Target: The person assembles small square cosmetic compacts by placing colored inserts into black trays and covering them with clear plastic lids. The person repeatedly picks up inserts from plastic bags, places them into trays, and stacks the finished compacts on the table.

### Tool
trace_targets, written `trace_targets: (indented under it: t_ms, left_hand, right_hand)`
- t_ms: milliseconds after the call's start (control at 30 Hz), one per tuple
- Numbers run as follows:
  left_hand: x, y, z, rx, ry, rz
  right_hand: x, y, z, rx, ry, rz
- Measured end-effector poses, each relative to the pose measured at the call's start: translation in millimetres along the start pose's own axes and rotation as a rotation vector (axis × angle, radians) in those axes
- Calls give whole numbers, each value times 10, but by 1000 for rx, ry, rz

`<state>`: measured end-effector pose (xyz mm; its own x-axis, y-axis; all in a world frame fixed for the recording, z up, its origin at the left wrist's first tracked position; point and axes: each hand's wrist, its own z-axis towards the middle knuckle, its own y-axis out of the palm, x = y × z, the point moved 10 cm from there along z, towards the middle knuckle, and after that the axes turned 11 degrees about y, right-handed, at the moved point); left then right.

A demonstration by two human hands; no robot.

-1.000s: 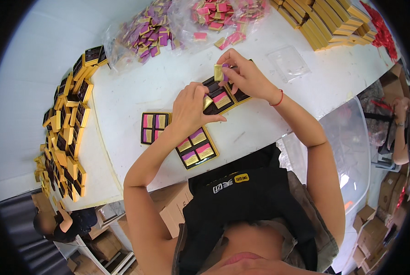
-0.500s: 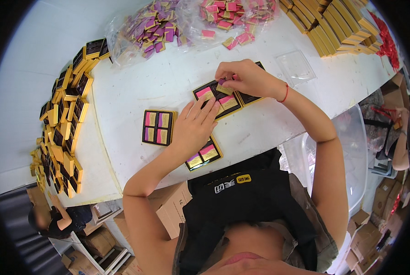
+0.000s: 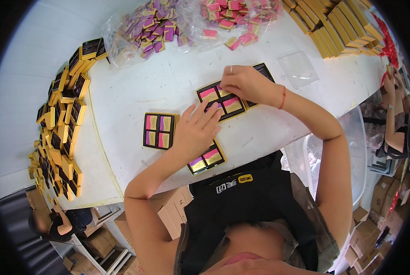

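A black tray box with a gold edge [image 3: 236, 117] lies in front of me, with pink-and-gold wrapped squares [image 3: 233, 105] in its compartments. My right hand [image 3: 248, 85] is closed in a pinch at the box's upper right compartment, on a purple-and-gold wrapped square [image 3: 223, 90] partly hidden by the fingers. My left hand [image 3: 196, 133] lies with fingers stretched out, their tips at the box's lower left compartment. Under and beside that wrist is a second filled box [image 3: 208, 159], partly covered. A third filled box [image 3: 160, 131] sits to the left. Beneath my right hand, another black box [image 3: 263, 72] adjoins the first.
Plastic bags of purple squares [image 3: 152, 27] and pink squares [image 3: 228, 16] spill open at the far side. Gold-edged boxes are heaped at left [image 3: 63, 123] and stacked at far right [image 3: 335, 30]. A clear plastic lid [image 3: 299, 68] lies right. Other people [image 3: 53, 223] are at both edges.
My right hand has lowered the purple-and-gold square from above the box into its upper right compartment. My left hand stays by the box. At the right edge, another person's arms have risen.
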<state>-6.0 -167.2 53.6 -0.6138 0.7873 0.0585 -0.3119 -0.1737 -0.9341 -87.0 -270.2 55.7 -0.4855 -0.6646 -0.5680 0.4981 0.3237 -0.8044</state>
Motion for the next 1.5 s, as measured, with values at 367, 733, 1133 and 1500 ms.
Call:
trace_targets:
  t_ms: [367,733,1133,1500]
  left_hand:
    - [-1908,-249,33,277,-394,-103]
    - [-3026,-228,13,313,-706,111]
    - [-2000,-101,268,491,-747,-1224]
    - [-689,554,1239,-28,-430,-1194]
  right_hand:
    - [-321,-87,-91,156,-23,-57]
    - [856,326,2311,398,465,-197]
    - [287,-681,633,88,11,770]
    - [1023,-630,-684,14,415,843]
